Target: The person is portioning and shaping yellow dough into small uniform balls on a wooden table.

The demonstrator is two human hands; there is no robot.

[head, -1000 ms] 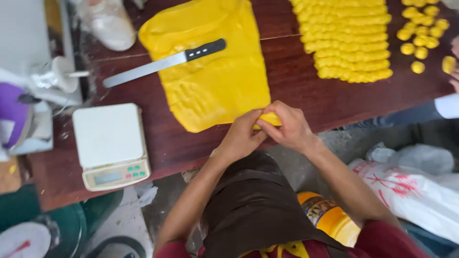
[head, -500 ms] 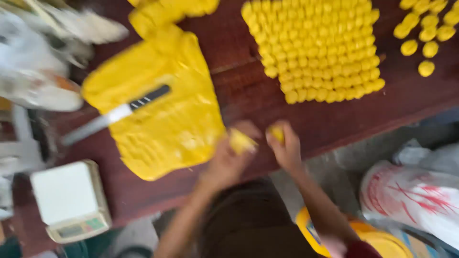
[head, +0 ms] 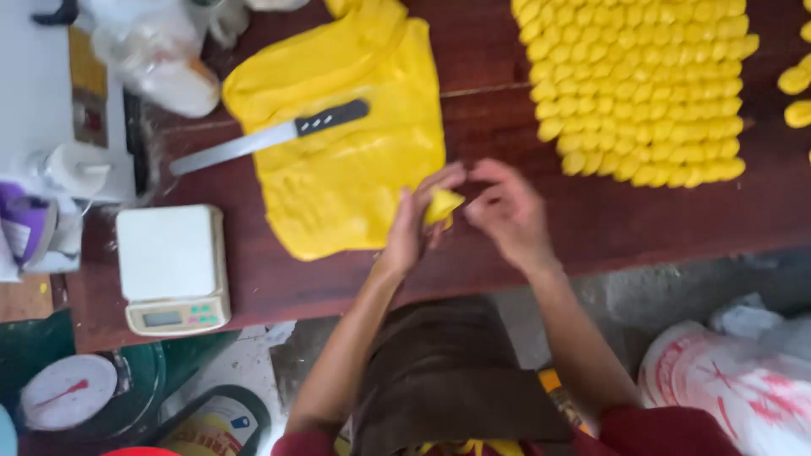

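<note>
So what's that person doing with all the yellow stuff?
A person is working a small piece of yellow dough between both hands. The left hand holds it, and the right hand is open right beside it. On the brown table lie a big flat yellow dough sheet with a knife on it, rows of small yellow pieces, and a white scale.

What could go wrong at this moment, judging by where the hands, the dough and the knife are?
The left hand holds a small yellow dough piece near the table edge; the right hand is open beside it, so a slip might drop the piece to the floor. The knife lies on the dough sheet with its blade over bare wood, so reaching for more dough may brush it.
</note>
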